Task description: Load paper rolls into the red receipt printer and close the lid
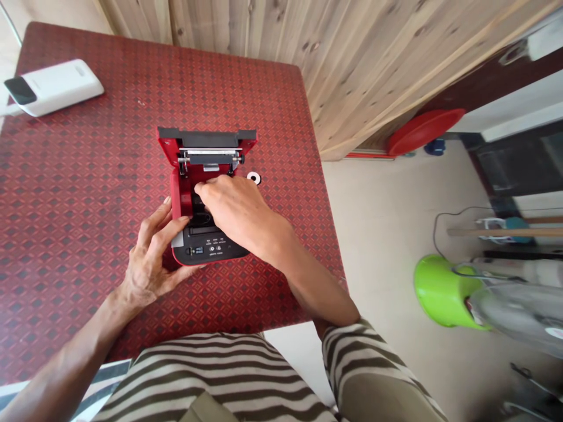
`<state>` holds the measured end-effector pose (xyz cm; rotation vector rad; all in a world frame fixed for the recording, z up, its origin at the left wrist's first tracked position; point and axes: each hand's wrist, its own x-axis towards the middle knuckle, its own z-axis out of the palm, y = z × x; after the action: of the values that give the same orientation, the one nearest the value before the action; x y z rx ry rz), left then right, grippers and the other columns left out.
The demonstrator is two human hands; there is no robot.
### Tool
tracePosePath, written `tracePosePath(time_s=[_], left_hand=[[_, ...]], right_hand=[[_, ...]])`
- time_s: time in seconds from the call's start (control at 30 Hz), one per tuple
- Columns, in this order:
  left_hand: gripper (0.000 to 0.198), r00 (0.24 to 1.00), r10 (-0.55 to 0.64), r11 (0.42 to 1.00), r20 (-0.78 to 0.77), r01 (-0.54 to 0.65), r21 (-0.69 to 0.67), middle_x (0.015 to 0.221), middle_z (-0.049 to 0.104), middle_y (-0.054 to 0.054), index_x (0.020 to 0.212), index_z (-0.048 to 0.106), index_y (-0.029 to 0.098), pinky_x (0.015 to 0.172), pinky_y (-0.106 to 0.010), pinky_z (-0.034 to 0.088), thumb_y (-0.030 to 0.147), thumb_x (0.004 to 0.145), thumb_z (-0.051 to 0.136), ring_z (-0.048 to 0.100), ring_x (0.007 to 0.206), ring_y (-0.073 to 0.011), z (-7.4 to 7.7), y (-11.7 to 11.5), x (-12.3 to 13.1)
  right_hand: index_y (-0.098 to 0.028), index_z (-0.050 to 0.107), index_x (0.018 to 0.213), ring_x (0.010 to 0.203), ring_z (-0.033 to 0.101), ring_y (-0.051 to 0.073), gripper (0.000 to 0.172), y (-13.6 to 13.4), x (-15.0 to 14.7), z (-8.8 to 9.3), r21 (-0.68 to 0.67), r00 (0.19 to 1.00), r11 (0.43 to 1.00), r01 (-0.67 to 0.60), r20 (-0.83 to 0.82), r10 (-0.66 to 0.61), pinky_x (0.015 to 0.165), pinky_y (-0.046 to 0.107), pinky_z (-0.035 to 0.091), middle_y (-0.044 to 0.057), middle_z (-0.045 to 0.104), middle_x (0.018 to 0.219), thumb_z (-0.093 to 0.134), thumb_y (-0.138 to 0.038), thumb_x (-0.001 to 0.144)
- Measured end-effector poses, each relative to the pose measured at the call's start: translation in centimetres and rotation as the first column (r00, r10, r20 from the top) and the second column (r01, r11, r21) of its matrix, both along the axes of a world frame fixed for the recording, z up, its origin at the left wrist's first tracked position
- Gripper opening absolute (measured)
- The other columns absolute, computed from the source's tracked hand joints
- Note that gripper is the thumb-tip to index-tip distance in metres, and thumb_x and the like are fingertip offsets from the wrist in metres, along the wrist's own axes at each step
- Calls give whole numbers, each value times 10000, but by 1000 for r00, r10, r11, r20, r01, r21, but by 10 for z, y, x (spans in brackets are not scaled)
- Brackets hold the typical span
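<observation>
A small red and black label printer (217,248) stands on the table with its lid (209,140) raised, so the roller and the inner compartment show. My left hand (152,252) grips the printer's left side, thumb along the front edge and fingers at the side wall. Over the compartment is my right hand (237,205), its fingers curled and reaching down inside. The fingertips are hidden, and I cannot make out what they hold. Just right of the printer lies a small white ring-shaped roll (254,177) with a dark centre.
The table (79,193) has a red patterned cover. A white device with a dark end (61,88) lies at its far left. Wooden panelling (246,26) borders the back. On the floor to the right are a green stool or bucket (440,290) and a red basin (424,130).
</observation>
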<state>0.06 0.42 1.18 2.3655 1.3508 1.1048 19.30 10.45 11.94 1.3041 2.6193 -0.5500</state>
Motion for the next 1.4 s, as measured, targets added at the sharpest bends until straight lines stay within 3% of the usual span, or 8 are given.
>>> tracePosePath(time_s=[0.27,0.47,0.67,0.73,0.83,0.93,1.1,1.4], left_hand=[[916,999,24,1000,-36,-24,1,1596,452,-206,1590,350,301,1105,-601,582,453,830,837,546,1429,-397,1,0,2],[874,996,16,997,-87,-22,-73,1612,447,-140,1618,301,301,1158,-607,546,625,904,689,498,1465,-394,30,0,-7],[975,979,66,981,-192,-29,191,1723,263,-90,1646,229,196,1318,-634,298,728,921,604,290,1575,-388,79,58,-2],[1026,972,18,988,-235,19,154,1719,272,-126,1661,136,168,1310,-630,275,729,932,591,294,1578,-378,85,81,2],[1089,970,-73,981,-232,112,159,1577,477,-218,1630,206,60,1214,-622,384,756,898,613,484,1431,-392,81,91,6],[1061,966,-55,972,-254,110,209,1450,594,-193,1628,281,118,1120,-566,475,788,872,608,589,1273,-351,71,69,8],[978,965,-45,985,-257,86,152,1433,585,-143,1608,364,232,1149,-554,492,788,849,631,583,1329,-366,56,26,12],[1012,967,-41,990,-250,73,121,1423,588,-133,1600,389,249,1144,-550,499,767,796,718,586,1318,-379,49,23,12]], right_hand=[[-160,714,1244,1146,701,192,318,-16,48,-5,53,842,979,-196,-503,195,1076,413,508,78,772,1251,537,-28,1014],[-132,755,1033,956,688,177,148,-26,51,-21,183,785,978,-100,-590,190,972,363,543,74,777,1026,608,-130,1024],[-141,760,978,952,641,193,215,-42,52,-32,327,801,944,34,-573,170,921,350,548,76,741,993,588,-247,1053],[-151,758,987,957,629,202,205,-50,53,-34,351,823,935,42,-543,167,934,371,548,77,749,997,597,-259,1051],[-135,747,1078,964,612,212,159,-63,56,-36,414,846,907,74,-508,163,920,384,550,93,766,1071,605,-192,1037],[-121,735,1137,975,619,214,204,-75,57,-40,518,867,847,117,-469,167,858,367,543,99,772,1138,558,-111,1036],[-169,745,1103,999,626,210,245,-85,52,-46,631,898,765,129,-402,180,824,369,518,85,772,1111,515,-101,1049],[-156,742,1078,889,589,194,212,-84,52,-49,672,902,730,124,-383,200,785,353,525,80,740,1022,544,-97,1030]])
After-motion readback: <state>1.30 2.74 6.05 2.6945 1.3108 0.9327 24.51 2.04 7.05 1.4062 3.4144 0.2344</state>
